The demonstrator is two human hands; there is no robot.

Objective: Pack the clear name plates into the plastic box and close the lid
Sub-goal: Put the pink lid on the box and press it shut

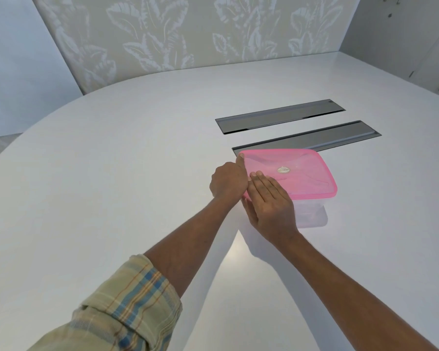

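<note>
A clear plastic box stands on the white table, right of centre, with its pink translucent lid lying on top. My left hand is curled at the lid's left edge, its thumb pressing on the far left corner. My right hand lies flat with fingers together on the lid's near left corner, palm down. Faint clear shapes show through the box wall; I cannot make out the name plates themselves.
Two long dark recessed panels are set into the white table just behind the box. A patterned wall panel rises at the table's far edge.
</note>
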